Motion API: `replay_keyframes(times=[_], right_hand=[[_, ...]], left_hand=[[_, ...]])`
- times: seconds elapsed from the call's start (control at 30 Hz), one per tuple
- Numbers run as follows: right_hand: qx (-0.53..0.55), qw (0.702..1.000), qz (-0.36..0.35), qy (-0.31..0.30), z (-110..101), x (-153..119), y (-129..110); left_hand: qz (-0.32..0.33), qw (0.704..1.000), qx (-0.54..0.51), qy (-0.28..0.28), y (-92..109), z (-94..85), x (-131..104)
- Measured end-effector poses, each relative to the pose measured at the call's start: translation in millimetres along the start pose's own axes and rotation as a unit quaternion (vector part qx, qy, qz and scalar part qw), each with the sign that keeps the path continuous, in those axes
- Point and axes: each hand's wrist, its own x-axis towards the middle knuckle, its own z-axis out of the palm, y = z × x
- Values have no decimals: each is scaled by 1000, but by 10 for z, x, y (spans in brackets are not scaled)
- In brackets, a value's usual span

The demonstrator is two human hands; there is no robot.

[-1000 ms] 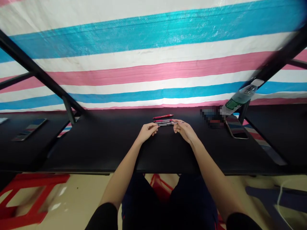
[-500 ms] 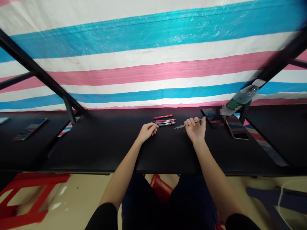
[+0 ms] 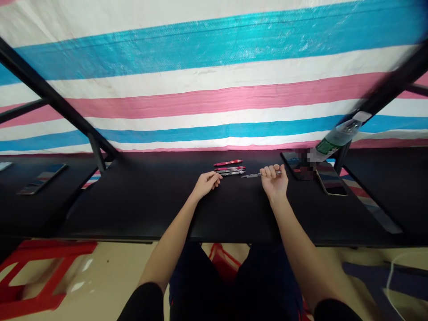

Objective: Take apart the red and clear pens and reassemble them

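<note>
My right hand point(image 3: 274, 183) is closed around a clear-and-grey pen point(image 3: 251, 175), its tip pointing left above the black table. The thumb lies near the pen's other end. My left hand point(image 3: 206, 184) rests on the table with curled fingers. Its fingertips meet the left ends of several pens lying side by side, among them a red pen point(image 3: 230, 168) and a grey pen point(image 3: 234, 173). Whether those fingers grip anything is hidden. Just behind this group lies a separate red pen point(image 3: 228, 163), slightly slanted.
Right of my right hand lie a dark phone point(image 3: 296, 166) and another phone point(image 3: 331, 179), beside a tilted water bottle point(image 3: 337, 138). Black metal posts point(image 3: 56, 100) flank the black table point(image 3: 140, 196). A striped sheet point(image 3: 214, 104) hangs behind. A red stool point(image 3: 43, 272) stands lower left.
My right hand has shifted slightly right with the pen. Its fingers have closed more, and the thumb has come in from its spread position. The left hand and lying pens look unchanged.
</note>
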Motion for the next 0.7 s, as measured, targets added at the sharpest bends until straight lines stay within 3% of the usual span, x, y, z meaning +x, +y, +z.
replay_keyframes(times=[0.13, 0.47, 0.7], right_hand=[[-30, 999, 10, -17, -1, 5, 28], [-228, 973, 32, -19, -69, 55, 214], [-304, 950, 65, -27, -134, 13, 299]], left_hand=[[-1, 1000, 9, -2, 32, -2, -14], [8, 1000, 24, 1, 5, -3, -2], [85, 975, 194, 72, -19, -10, -15]])
